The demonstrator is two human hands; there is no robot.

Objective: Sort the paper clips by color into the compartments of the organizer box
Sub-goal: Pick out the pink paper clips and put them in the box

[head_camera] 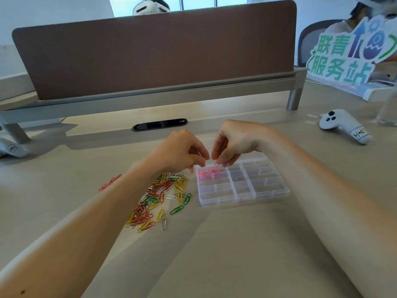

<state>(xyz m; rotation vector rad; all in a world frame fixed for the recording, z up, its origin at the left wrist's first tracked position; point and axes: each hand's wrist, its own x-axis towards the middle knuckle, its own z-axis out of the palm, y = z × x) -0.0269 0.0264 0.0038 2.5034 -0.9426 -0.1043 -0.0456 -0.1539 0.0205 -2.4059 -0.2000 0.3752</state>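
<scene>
Two bare forearms reach in from the 7 and 4 o'clock edges and meet near centre. The left hand (180, 151) and right hand (234, 140) face each other, knuckles up, fingers curled, with pinched fingertips almost touching.

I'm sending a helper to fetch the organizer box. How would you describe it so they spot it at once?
On the light wooden desk, look just right of the loose pile of colored paper clips. The organizer box is a flat, clear plastic tray divided into small compartments, with pink clips in its far-left corner.
</scene>
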